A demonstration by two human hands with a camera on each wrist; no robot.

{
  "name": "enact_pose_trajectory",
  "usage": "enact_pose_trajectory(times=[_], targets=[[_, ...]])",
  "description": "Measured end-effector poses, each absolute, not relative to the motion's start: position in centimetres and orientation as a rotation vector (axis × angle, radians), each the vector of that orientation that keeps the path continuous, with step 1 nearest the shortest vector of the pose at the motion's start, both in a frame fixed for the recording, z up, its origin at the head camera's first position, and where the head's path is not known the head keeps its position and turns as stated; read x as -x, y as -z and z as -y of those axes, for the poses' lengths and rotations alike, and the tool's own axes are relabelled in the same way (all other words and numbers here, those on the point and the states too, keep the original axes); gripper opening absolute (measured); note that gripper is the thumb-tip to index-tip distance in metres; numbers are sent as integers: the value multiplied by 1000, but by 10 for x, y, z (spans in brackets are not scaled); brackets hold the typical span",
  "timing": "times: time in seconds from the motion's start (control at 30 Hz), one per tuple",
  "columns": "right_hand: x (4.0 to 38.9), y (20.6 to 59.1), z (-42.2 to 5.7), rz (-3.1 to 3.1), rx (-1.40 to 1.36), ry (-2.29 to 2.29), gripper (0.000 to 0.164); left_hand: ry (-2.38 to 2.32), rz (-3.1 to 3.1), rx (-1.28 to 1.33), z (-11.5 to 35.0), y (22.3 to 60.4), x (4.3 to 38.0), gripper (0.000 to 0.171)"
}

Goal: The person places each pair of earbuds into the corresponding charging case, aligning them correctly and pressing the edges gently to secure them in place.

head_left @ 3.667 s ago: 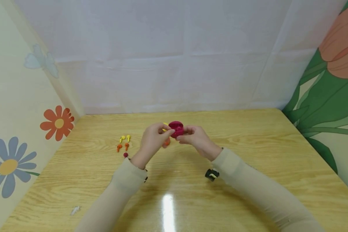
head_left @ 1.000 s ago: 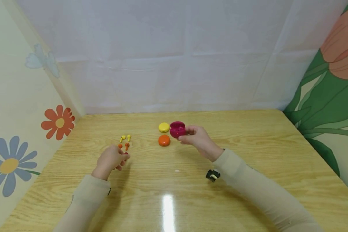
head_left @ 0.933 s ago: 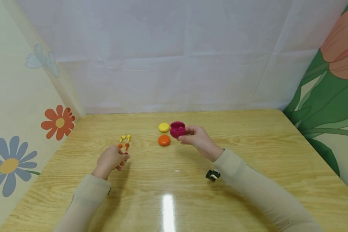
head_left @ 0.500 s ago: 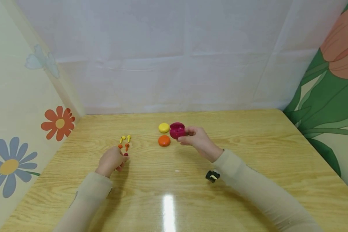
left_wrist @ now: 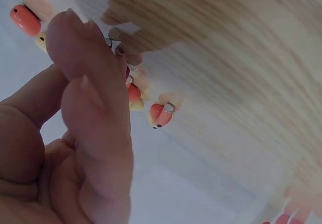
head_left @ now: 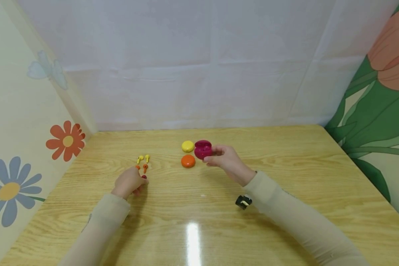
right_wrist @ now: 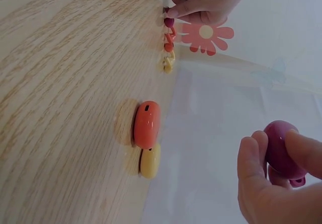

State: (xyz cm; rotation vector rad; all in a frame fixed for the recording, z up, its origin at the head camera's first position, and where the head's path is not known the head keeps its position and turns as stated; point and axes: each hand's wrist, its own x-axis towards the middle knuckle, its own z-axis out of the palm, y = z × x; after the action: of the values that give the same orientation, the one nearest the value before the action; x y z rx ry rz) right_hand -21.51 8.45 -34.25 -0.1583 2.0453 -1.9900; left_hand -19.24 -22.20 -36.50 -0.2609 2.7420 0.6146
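A magenta earbud case [head_left: 203, 152] with its lid raised is held above the table in my right hand [head_left: 227, 159]. Thumb and fingers grip the case from its right side, and its rounded underside shows in the right wrist view. Over at the left, my left hand [head_left: 129, 181] is low at the tabletop, thumb and finger pinching a magenta earbud [head_left: 144, 177]. That earbud [right_wrist: 169, 21] sits by the fingertips in the right wrist view too; in the left wrist view the fingers mostly hide it.
Two orange earbuds [head_left: 145, 168] lie just beyond the left hand, one partly covered by it. Behind them are two yellow earbuds [head_left: 147, 158]. A closed orange case [head_left: 188, 161] and a closed yellow case [head_left: 187, 146] rest mid-table, left of the magenta case.
My left hand left the magenta case, moved left and down to the magenta earbud, and has shifted only slightly in the last second. My right hand keeps holding the case in nearly the same place.
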Motion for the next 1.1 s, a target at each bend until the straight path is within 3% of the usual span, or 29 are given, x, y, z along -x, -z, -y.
enact_pose_trajectory(times=[0.6, 0.83, 1.1], targets=[[214, 339, -83, -2052, 118, 1972, 22, -666, -2729, 250, 224, 366, 197, 18], [213, 339, -83, -2048, 116, 1976, 22, -738, -2751, 219, 224, 363, 193, 29], [212, 340, -83, -2051, 143, 1976, 20, -866, -2780, 194, 221, 357, 185, 22]])
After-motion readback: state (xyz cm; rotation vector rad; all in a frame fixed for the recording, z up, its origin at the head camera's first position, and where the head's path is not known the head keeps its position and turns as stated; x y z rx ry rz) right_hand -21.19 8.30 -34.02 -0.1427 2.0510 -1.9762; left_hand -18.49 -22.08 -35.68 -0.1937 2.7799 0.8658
